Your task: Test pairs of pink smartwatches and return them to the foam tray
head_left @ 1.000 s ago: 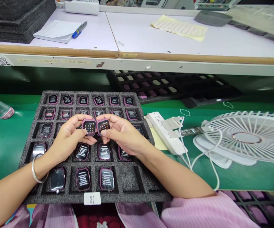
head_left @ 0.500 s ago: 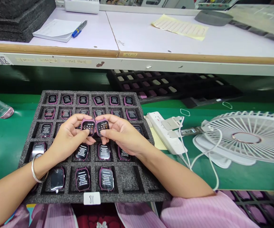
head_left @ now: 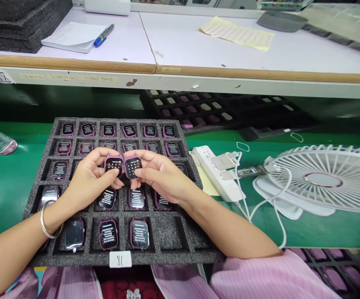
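- Worktop [head_left: 5,195], green: carries the foam tray and the items to its right.
- Foam tray [head_left: 83,259]: lies at the worktop's near edge, its front rim seeming to reach past it. Smartwatches [head_left: 108,234] sit face up in its pockets, many screens showing lines of text.
- White fan [head_left: 323,179]: well right of the tray's right edge.
- Power strip [head_left: 219,178]: between fan and tray, near the tray's right edge.
- Left hand [head_left: 88,180]: fingers closed round the left-held watch, thumb on its screen.
- Right hand [head_left: 164,176]: same grip on the right-held watch, thumb at its lower screen.
- Left-held watch [head_left: 114,162] and right-held watch [head_left: 132,166]: side by side above mid-tray, touching or nearly so, number pads lit. Judged step: keypad entry on both. Next press would call for exact thumb placement, cases braced from behind.
- White number card [head_left: 120,259]: on the tray's front rim.
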`<state>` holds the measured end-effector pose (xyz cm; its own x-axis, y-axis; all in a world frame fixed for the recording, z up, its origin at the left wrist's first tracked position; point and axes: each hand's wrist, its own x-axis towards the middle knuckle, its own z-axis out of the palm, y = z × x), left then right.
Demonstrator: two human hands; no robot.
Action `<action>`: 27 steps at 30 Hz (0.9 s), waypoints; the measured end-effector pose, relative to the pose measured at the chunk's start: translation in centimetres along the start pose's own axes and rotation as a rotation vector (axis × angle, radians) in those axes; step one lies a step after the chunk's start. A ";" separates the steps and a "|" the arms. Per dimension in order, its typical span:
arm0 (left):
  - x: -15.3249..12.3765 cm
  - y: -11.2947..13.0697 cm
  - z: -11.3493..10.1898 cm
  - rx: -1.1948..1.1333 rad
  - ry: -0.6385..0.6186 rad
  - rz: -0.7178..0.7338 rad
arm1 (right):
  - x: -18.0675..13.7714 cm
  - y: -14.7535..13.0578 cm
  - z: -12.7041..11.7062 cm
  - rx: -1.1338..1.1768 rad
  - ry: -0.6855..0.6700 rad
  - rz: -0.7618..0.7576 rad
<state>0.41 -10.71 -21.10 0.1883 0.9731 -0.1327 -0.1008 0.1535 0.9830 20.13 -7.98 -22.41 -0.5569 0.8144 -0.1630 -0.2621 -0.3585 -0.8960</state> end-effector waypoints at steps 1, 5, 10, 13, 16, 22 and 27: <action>0.0 0.0 0.0 -0.002 0.001 0.000 | 0.0 0.0 0.0 0.008 -0.004 0.004; 0.0 -0.1 -0.2 -0.032 -0.011 0.007 | 0.0 -0.1 0.0 0.034 -0.010 0.010; 0.0 0.0 -0.2 -0.089 -0.017 -0.007 | 0.0 0.0 0.0 0.027 0.002 -0.021; -0.1 0.0 -0.2 -0.096 -0.009 -0.021 | 0.1 0.1 0.0 0.019 0.015 -0.027; -0.1 0.0 -0.1 -0.105 -0.014 -0.029 | 0.1 0.3 -0.1 0.020 0.015 -0.028; -0.1 0.0 -0.1 -0.111 -0.032 -0.020 | 0.2 0.5 -0.2 0.006 0.024 -0.044; -0.1 -0.1 -0.1 -0.075 -0.033 0.011 | 0.1 0.3 -0.1 0.016 0.013 -0.028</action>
<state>0.27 -10.77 -21.18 0.2188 0.9688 -0.1160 -0.1763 0.1562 0.9719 20.09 -7.97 -22.76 -0.5389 0.8301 -0.1436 -0.2902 -0.3430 -0.8934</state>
